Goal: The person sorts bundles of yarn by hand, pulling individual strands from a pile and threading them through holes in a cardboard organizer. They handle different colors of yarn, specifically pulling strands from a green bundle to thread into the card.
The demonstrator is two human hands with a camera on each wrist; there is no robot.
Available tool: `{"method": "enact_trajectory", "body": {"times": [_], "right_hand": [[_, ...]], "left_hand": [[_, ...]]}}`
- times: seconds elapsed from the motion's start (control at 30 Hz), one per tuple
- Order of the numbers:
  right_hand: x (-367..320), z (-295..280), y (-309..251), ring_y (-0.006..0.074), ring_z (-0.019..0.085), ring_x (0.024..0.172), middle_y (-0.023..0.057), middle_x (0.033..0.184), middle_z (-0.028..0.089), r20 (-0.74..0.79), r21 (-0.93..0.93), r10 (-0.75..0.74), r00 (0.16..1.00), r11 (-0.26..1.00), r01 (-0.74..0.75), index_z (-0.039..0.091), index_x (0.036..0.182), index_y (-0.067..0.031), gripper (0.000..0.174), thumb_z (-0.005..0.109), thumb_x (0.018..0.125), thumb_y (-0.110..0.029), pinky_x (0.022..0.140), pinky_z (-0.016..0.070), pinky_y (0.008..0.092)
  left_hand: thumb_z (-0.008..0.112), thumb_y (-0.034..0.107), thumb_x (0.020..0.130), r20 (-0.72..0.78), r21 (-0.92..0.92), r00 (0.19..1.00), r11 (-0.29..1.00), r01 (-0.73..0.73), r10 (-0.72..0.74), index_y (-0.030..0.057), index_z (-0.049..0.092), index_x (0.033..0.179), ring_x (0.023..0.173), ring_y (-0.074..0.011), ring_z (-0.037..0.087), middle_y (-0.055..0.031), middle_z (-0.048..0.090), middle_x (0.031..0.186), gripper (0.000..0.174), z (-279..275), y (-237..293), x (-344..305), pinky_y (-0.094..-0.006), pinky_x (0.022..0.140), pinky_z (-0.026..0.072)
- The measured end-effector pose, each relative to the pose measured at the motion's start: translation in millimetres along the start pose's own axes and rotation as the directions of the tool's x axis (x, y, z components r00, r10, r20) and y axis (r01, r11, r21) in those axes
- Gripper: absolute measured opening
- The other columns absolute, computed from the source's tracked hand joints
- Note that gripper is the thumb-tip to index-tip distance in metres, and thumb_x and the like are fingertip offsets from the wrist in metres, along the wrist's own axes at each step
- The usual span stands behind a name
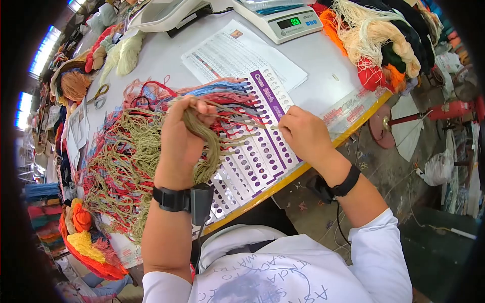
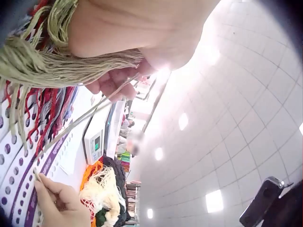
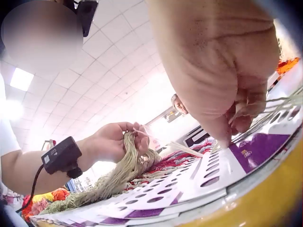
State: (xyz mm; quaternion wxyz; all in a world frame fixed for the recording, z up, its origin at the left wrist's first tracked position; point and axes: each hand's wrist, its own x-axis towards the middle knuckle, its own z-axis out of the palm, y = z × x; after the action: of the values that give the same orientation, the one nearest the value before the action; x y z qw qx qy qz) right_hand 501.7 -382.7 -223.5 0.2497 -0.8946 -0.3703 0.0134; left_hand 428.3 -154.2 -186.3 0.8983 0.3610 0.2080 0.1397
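Note:
My left hand (image 1: pixel 183 139) grips a hank of olive-green thread (image 1: pixel 211 154), which hangs down over the palm. A strand (image 2: pixel 78 122) runs taut from it toward the punched card in the left wrist view. That white and purple card (image 1: pixel 263 93) has rows of holes, many with coloured threads looped through them. At the card's right edge, my right hand (image 1: pixel 307 135) pinches a thread end (image 3: pixel 258 108) between thumb and fingers, close over the holes. More cards (image 1: pixel 232 182) lie below. To the left spreads a tangled heap of green, red and blue threads (image 1: pixel 126 161).
Printed sheets (image 1: pixel 222 55) lie behind the card. A digital scale (image 1: pixel 288 25) and a white tray (image 1: pixel 166 15) stand at the back. Scissors (image 1: pixel 100 96) lie at the left. Yarn bundles (image 1: pixel 379 40) sit back right. The table's yellow edge (image 1: pixel 348 132) runs along my side.

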Motion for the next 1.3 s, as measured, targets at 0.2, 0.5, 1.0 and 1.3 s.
{"method": "enact_trajectory", "body": {"times": [0.2,0.5,1.0,1.3], "right_hand": [[5.5,-4.1,3.4,0.0324,0.058,0.074,0.0135,0.079,0.057,-0.063,0.185,-0.032,0.997,0.982,0.043,0.053,0.080,-0.0016,0.007,0.056,0.080,-0.007,0.064,0.0467,0.0415],[10.8,-1.3,15.0,0.0303,0.061,0.075,0.0136,0.077,0.063,0.272,0.480,0.150,0.950,0.835,-0.269,0.052,0.095,-0.0029,0.016,0.055,0.084,-0.014,0.068,0.0468,0.0381],[9.2,3.0,12.9,0.0212,0.060,0.067,0.0087,0.069,0.061,0.267,0.366,0.186,0.946,0.888,-0.278,0.058,0.092,-0.0033,0.015,0.057,0.080,-0.013,0.063,0.0466,0.0328],[63.1,-38.6,-180.9,0.0083,0.057,0.081,0.0044,0.107,0.057,-0.276,0.552,-0.330,0.903,0.714,0.430,0.042,0.131,-0.0073,0.053,0.060,0.082,-0.005,0.073,0.0471,0.0234]], "left_hand": [[0.049,0.000,0.087,0.227,0.199,0.941,0.958,0.206,-0.250,0.0028,0.049,0.094,0.059,-0.0122,0.057,-0.0152,0.062,0.104,0.007,19.2,-34.0,-3.1,-0.0230,0.055,0.0506],[0.057,0.003,0.086,0.256,0.781,0.938,0.622,-0.057,-0.235,0.0041,0.046,0.089,0.057,-0.0090,0.054,-0.0006,0.053,0.074,0.011,22.5,-68.4,4.8,-0.0224,0.050,0.0439],[0.052,0.005,0.088,-0.241,0.597,0.784,0.725,-0.345,0.572,0.0043,0.044,0.099,0.065,-0.0179,0.062,-0.0107,0.061,0.093,0.013,-103.5,181.9,-6.2,-0.0244,0.049,0.0465],[0.056,0.014,0.086,0.623,0.380,0.755,0.923,-0.066,-0.203,-0.0043,0.042,0.125,0.100,-0.0272,0.062,-0.0241,0.057,0.115,0.046,-33.6,174.2,-131.6,-0.0355,0.087,0.0491]]}}
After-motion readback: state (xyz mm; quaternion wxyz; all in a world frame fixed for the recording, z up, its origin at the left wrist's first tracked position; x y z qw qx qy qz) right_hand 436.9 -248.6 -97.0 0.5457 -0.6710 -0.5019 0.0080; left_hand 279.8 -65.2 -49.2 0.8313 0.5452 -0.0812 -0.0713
